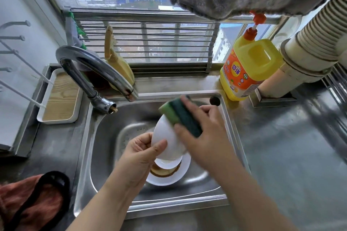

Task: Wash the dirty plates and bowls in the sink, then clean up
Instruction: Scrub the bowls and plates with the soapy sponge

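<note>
Here left hand point(139, 153) holds bowl point(167, 140), right hand point(203, 133) sponge point(180, 116)

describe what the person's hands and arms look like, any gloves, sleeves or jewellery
Both are bare. The left hand and right hand wear no gloves, and no rings, watch or bracelet show on the fingers or wrists in view. The forearms are uncovered all the way down to the bottom edge of the picture, so no sleeve is visible. The right hand is slightly blurred, so fine detail there is unclear.
</note>
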Demonstrator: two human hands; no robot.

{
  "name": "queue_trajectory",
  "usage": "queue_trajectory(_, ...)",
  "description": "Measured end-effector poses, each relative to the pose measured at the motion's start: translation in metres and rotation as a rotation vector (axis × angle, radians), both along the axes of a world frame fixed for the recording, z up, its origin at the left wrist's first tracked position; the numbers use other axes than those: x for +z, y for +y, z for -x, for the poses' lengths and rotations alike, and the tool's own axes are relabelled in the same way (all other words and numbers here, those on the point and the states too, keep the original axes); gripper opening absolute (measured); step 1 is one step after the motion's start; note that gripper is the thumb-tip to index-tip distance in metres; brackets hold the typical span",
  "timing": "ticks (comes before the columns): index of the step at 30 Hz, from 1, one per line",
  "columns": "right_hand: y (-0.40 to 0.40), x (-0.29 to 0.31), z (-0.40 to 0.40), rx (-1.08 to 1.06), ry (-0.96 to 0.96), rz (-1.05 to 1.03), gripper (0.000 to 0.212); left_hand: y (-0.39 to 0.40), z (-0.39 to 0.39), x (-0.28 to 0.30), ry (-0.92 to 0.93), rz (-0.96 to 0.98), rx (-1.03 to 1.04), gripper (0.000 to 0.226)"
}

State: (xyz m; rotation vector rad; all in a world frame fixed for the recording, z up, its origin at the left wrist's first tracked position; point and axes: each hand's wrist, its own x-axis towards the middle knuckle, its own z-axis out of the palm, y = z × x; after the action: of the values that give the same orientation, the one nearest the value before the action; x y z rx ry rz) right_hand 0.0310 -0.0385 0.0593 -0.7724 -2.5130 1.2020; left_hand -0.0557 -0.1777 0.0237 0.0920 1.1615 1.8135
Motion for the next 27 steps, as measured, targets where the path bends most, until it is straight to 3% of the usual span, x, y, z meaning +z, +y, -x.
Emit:
queue_trajectory(3,0.029,-0.015,0.013,-0.184,0.014,0.472,0.046,-0.001,0.002,0.000,-0.090,0.003,0.050,0.063)
queue_trajectory(6,0.003,-0.029,-0.002,-0.327,0.115,0.617,0.038,0.001,0.002,-0.002,-0.241,-0.012,0.152,0.069)
queue_trajectory(9,-0.048,-0.043,-0.022,-0.374,0.223,0.499,0.058,0.002,-0.003,-0.014,-0.381,-0.010,0.301,0.070)
queue_trajectory(10,-0.063,-0.045,-0.026,-0.338,0.243,0.409,0.063,0.002,-0.006,-0.015,-0.411,-0.006,0.323,0.061)
queue_trajectory(12,-0.073,-0.047,-0.027,-0.228,0.211,0.119,0.066,0.002,-0.011,-0.015,-0.436,0.002,0.346,0.018)
queue_trajectory(13,-0.069,-0.048,-0.025,-0.166,0.181,-0.050,0.064,0.003,-0.013,-0.014,-0.424,0.003,0.354,0.007)
queue_trajectory(15,-0.047,-0.041,-0.011,-0.109,0.082,-0.217,0.061,0.005,-0.013,-0.014,-0.377,0.004,0.341,0.012)
queue_trajectory(18,-0.025,-0.025,0.004,-0.061,-0.063,0.019,0.063,0.008,-0.006,-0.010,-0.325,0.026,0.376,0.015)
queue_trajectory(20,-0.027,-0.021,-0.007,-0.010,-0.064,0.010,0.063,0.005,0.001,-0.010,-0.319,0.032,0.386,0.014)
queue_trajectory(24,-0.017,-0.024,-0.030,-0.077,-0.153,-0.010,0.056,-0.004,0.003,-0.015,-0.253,0.064,0.315,0.062)
queue_trajectory(27,-0.009,-0.023,-0.015,-0.131,-0.188,-0.094,0.060,0.000,-0.001,-0.016,-0.276,0.043,0.312,0.066)
